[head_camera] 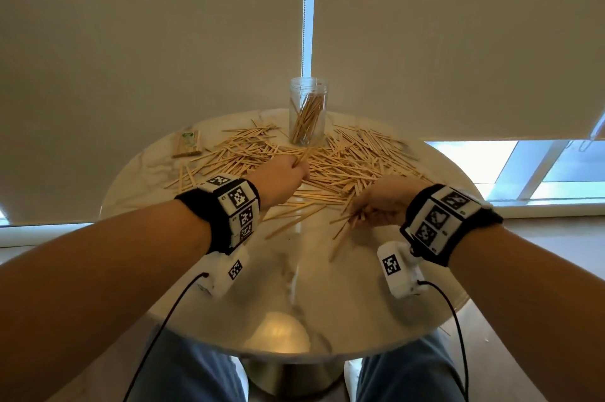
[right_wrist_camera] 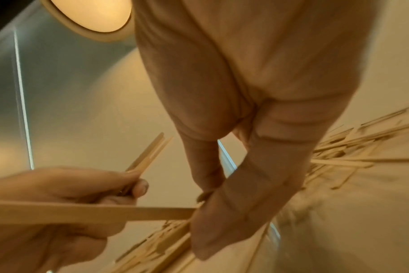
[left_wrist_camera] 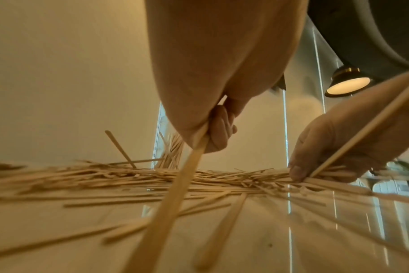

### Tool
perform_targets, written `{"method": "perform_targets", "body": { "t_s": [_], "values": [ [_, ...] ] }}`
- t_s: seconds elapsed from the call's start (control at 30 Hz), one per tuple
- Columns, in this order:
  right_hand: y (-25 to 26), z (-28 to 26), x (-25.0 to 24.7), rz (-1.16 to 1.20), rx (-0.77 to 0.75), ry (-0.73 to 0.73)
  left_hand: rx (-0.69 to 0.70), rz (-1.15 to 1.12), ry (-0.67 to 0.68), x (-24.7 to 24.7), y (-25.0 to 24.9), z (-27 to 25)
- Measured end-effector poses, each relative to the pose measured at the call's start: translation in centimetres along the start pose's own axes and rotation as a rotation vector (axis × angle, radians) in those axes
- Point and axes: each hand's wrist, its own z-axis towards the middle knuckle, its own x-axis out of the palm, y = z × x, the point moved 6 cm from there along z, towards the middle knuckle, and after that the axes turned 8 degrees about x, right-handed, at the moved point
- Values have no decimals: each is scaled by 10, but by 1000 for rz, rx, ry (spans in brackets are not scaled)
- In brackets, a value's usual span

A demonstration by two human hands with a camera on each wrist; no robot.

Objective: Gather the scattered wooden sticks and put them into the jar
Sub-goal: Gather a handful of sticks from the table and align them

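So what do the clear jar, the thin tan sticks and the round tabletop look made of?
Clear jar: likely plastic, transparent with a threaded neck. Thin tan sticks: pale unfinished wood, flat and matte. Round tabletop: marble or marble-look, veined and glossy, mirroring the window.

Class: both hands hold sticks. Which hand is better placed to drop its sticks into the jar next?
Probably the left hand: it grips sticks nearer the jar, while the right hand works the pile's near edge.

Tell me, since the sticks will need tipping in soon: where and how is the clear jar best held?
Grip the jar round its bare upper wall below the threaded rim, coming from the near side. It stands upright and open, its sticks leaning inside, with scattered sticks crowding its base.
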Motion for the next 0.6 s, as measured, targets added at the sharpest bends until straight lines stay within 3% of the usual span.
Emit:
{"method": "perform_targets", "body": {
  "t_s": [0.13, 0.4, 0.6],
  "values": [
    [0, -14, -4, 191, -69, 39, -88, -332, 19, 10, -6, 3],
    [18, -32, 5, 268, -217, 25, -94, -257, 7, 14, 4, 18],
    [45, -30, 24, 131, -422, -27, -92, -354, 25, 11, 5, 18]
  ]
}}
